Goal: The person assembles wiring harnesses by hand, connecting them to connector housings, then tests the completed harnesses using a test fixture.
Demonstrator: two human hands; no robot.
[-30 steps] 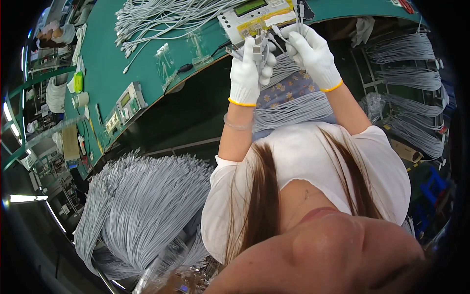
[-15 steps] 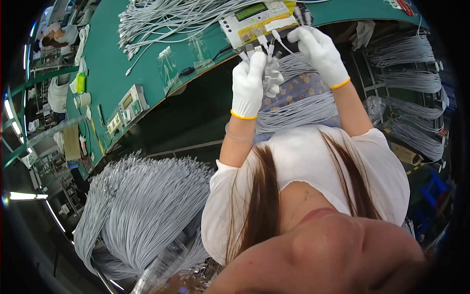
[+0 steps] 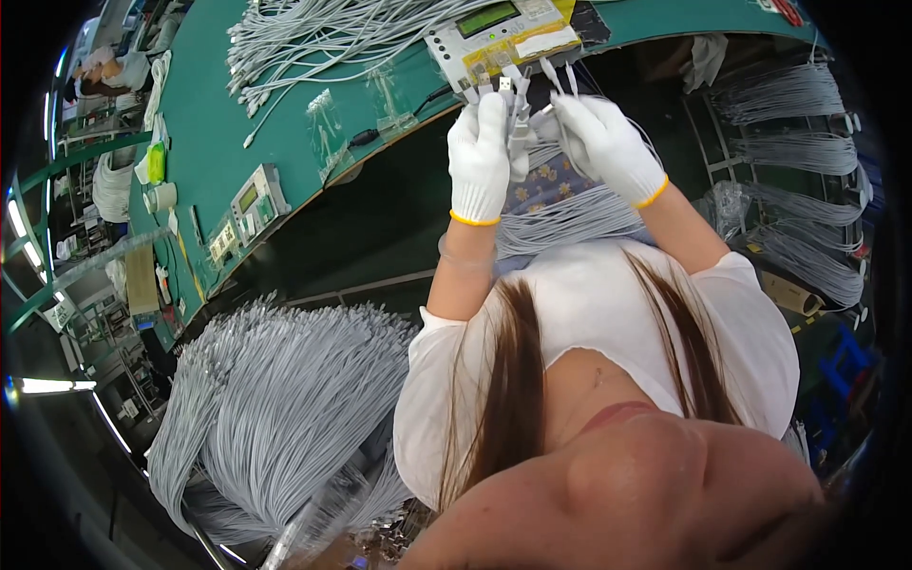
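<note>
Both my hands wear white gloves with yellow cuffs. At the table's front edge my left hand point(image 3: 478, 160) is closed on several USB cables, and their white plugs point(image 3: 505, 85) stick up past the fingers. Close on its right, my right hand point(image 3: 608, 147) is closed on white cables, whose slim ends point(image 3: 550, 70) point up beyond the fingertips. Just beyond both hands sits a grey box with a small green screen point(image 3: 487, 21) and yellow tape. The fingers partly hide the plugs and the box's near sockets.
Loose white cables point(image 3: 332, 43) cover the green table point(image 3: 285, 114) at the back. A second small screen device point(image 3: 256, 201) lies left. More cables point(image 3: 579, 214) rest across my lap. A large cable bundle point(image 3: 285, 408) hangs lower left, and racked cables point(image 3: 793, 157) stand right.
My right hand has come down and left from beside the box, with cable ends in it, and is now close to my left hand. My left hand has barely moved.
</note>
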